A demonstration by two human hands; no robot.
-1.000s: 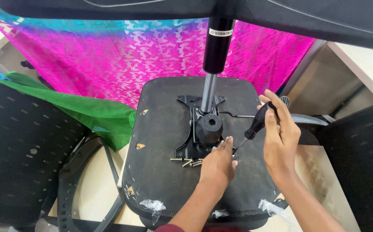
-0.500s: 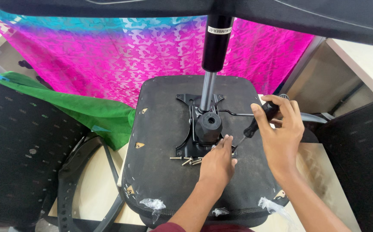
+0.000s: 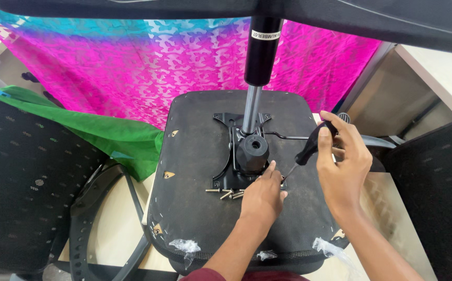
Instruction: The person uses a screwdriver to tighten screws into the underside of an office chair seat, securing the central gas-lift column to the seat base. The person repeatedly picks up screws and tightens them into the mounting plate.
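A black-handled screwdriver [image 3: 309,151] is grasped in the right hand [image 3: 343,171], its tip angled down toward the plate [image 3: 225,179]. The left hand [image 3: 261,198] is laid flat and open on the seat [image 3: 194,156], fingertips by the tip, with loose bolts [image 3: 228,194] just to its left.

An upturned black padded chair seat [image 3: 200,208] lies flat, its black metal mounting plate [image 3: 233,151] and chrome gas cylinder [image 3: 252,109] standing upright. The left hand [image 3: 261,200] rests on the plate's near corner, beside loose silver bolts [image 3: 228,194]. The right hand [image 3: 343,166] grips a black-handled screwdriver [image 3: 309,148], tip angled down beside the left fingers.
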